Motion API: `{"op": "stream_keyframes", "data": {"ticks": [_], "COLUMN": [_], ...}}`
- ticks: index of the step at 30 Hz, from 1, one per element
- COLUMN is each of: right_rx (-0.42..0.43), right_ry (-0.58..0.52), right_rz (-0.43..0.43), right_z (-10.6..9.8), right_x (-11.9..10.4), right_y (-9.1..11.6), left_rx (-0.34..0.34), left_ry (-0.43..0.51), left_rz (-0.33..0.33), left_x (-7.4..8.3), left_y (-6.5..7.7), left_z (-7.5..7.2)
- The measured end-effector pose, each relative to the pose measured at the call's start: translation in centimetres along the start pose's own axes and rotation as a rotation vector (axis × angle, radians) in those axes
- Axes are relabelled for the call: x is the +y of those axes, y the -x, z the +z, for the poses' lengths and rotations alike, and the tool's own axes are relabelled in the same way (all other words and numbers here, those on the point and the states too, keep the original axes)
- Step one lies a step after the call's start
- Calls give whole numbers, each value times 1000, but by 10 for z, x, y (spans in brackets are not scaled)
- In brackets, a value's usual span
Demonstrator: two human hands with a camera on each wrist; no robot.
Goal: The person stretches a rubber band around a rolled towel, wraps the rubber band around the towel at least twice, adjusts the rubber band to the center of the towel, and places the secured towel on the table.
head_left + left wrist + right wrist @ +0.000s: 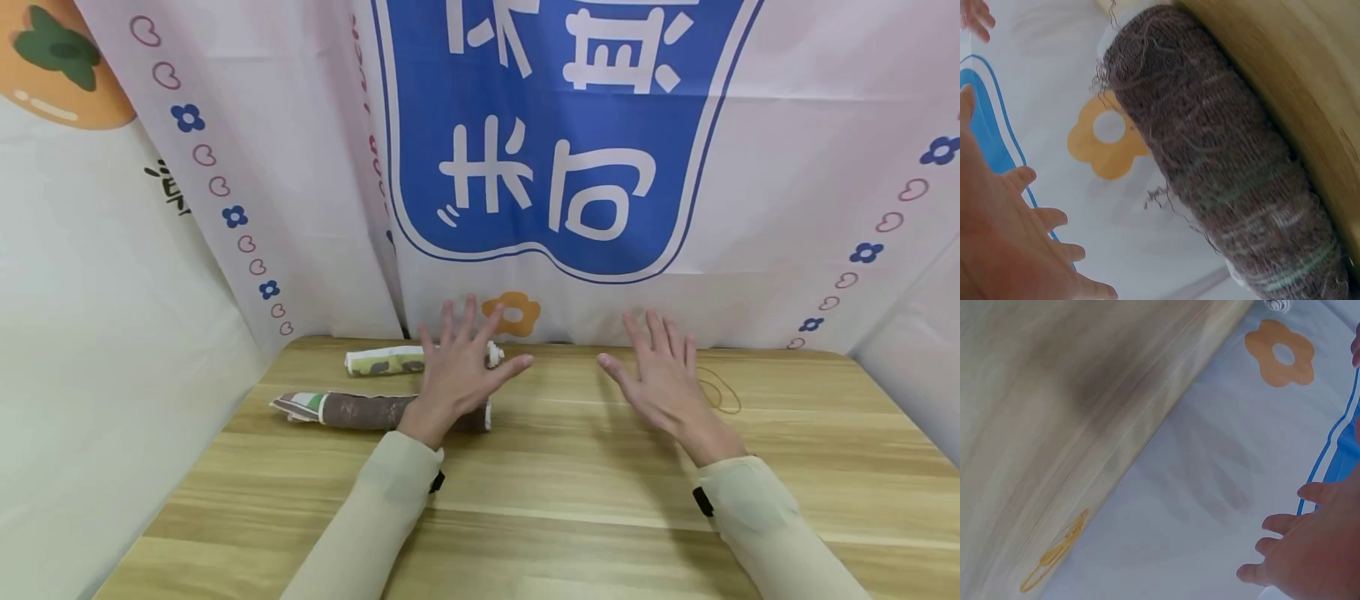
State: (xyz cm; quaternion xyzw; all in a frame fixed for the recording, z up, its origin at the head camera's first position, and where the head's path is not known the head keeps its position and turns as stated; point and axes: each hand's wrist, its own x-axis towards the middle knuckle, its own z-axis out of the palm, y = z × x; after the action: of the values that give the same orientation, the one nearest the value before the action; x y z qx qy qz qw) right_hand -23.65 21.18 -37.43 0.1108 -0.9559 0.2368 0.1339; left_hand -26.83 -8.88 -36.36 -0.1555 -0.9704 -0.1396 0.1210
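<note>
My left hand (456,371) hovers with spread fingers over the right part of two rolled-up cloths, holding nothing. The nearer roll is dark brown (367,410), with a striped, green-marked left end. Behind it lies a thinner white and light-green roll (386,361), partly hidden by the hand. Loose threads and a fuzzy weave show on the brown roll (1210,144) in the left wrist view. My right hand (663,383) is held above the table's right half, fingers extended, nothing in it. Thin yellow rubber bands (722,398) lie on the table just right of it.
The wood-grain table (570,517) meets a hanging white cloth (765,308) with a blue printed panel along its back edge. More printed cloth (112,333) hangs on the left side.
</note>
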Motion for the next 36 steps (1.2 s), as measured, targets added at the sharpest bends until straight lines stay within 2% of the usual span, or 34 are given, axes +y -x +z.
{"op": "stream_keyframes", "data": {"ticks": [10,22,28,36], "right_rx": [71,98,97,97], "right_ry": [-68,-81,-75,-48], "right_rz": [-4,-24,-28,-45], "right_z": [-8,-20,-24,-26], "right_x": [18,29,34,44], "right_y": [1,4,5,7], "left_rx": [17,5,25,13], "left_ry": [33,64,43,38], "left_rz": [13,11,28,49], "left_x": [-6,-20,-23,-31], "left_y": [0,9,9,9], "left_z": [-6,-6,-6,-8]}}
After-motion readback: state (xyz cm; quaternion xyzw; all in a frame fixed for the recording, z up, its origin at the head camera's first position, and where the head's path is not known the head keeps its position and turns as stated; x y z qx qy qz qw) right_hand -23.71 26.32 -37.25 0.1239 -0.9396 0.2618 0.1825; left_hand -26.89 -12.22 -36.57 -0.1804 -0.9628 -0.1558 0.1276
